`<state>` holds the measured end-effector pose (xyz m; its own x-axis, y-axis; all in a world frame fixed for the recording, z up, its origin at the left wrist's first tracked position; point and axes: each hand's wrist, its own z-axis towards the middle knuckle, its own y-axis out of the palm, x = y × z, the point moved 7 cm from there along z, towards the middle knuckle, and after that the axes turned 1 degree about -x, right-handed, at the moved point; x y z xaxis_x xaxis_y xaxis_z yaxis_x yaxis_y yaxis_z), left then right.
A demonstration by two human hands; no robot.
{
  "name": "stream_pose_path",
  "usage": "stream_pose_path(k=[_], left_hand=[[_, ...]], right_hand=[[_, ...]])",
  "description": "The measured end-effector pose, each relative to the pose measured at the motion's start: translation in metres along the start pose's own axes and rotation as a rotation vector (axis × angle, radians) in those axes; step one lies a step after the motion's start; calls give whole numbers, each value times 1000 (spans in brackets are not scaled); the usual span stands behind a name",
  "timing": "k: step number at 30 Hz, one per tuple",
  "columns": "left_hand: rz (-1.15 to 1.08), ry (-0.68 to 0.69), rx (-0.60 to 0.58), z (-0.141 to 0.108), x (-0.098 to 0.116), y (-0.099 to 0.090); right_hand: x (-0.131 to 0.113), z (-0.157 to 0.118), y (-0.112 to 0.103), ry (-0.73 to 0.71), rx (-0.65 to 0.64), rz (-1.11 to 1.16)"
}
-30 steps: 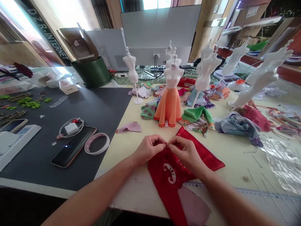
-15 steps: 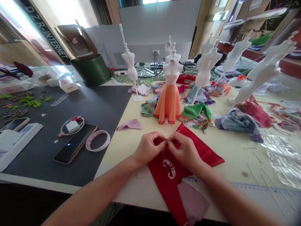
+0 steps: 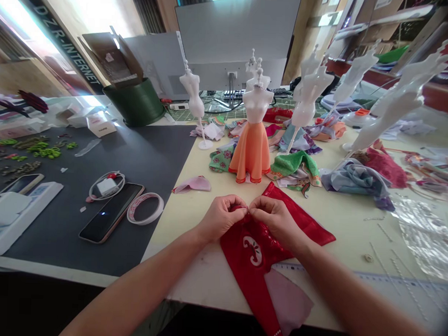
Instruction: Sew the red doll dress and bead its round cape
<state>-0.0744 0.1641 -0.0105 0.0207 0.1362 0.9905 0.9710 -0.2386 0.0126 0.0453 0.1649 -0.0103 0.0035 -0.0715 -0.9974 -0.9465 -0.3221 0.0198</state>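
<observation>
Head view: the left hand point(image 3: 222, 218) and right hand point(image 3: 275, 221) met at the fingertips, the fingers point(image 3: 242, 208) of both clamped together on a fold of red satin cloth point(image 3: 242, 281). A white curled emblem point(image 3: 252, 251) sat just below the fingers, with lilac fabric point(image 3: 287, 302) beyond it. A pink fabric scrap point(image 3: 192, 185) lay left of the fingers, and an orange mannequin skirt point(image 3: 251, 154) stood ahead of them.

Red satin cloth point(image 3: 250, 272) lower center is pretty glossy, white plastic dress form point(image 3: 257, 105) smooth and shiny, black mat point(image 3: 143, 155) at left totally matt.
</observation>
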Motion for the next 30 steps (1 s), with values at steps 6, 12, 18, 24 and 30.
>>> stream_pose_path(k=[6,12,18,24,30], left_hand=[[-220,-104,-84,-1,-4,4],[-267,-135,-68,-1,-8,2],[-175,-98,-18,0,-7,-1],[125,23,13,-1,1,-3],[421,184,36,-5,11,-3]], right_hand=[[7,-3,5,117,-54,236],[5,-2,3,83,-31,189],[-2,-2,-1,17,8,24],[-8,-2,-2,-34,20,-155],[-14,-5,-1,-128,28,-339]])
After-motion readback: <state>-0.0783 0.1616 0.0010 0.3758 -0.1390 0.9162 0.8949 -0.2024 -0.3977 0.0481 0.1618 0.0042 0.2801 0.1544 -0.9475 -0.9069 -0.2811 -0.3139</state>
